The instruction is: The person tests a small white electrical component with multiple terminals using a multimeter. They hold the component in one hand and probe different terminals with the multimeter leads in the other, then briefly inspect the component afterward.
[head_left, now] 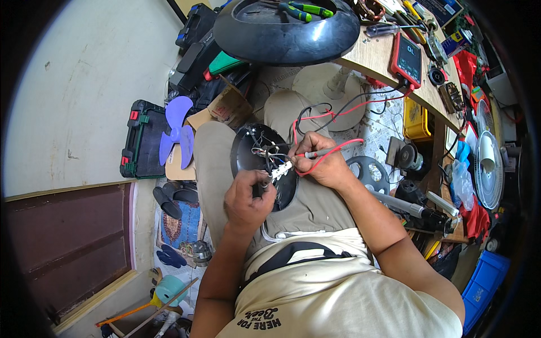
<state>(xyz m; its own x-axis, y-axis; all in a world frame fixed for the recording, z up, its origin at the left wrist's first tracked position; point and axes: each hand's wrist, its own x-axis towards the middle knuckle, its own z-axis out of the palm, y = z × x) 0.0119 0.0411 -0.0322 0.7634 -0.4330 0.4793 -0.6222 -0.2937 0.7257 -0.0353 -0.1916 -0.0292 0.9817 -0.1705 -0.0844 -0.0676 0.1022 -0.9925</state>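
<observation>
A round black fan base [239,160] lies open side up on my lap, with several thin wires [265,151] coming out of it. My left hand [248,198] is closed, pinching the lower end of a white ribbed connector strip [280,170] above the base. In my right hand [322,162] are the test probes [320,152], one red and one dark, held close together with their front ends by the strip. Whether the tips touch it I cannot tell. Red and black leads [360,102] run from the probes to a red multimeter [407,61] on the table.
A wooden table [366,61] at the upper right bears tools and a large black ring-shaped cover [287,36] with green-handled pliers [304,10]. A purple fan blade [177,132] and a dark toolbox [141,138] are on my left. An angle grinder [410,158] stands right.
</observation>
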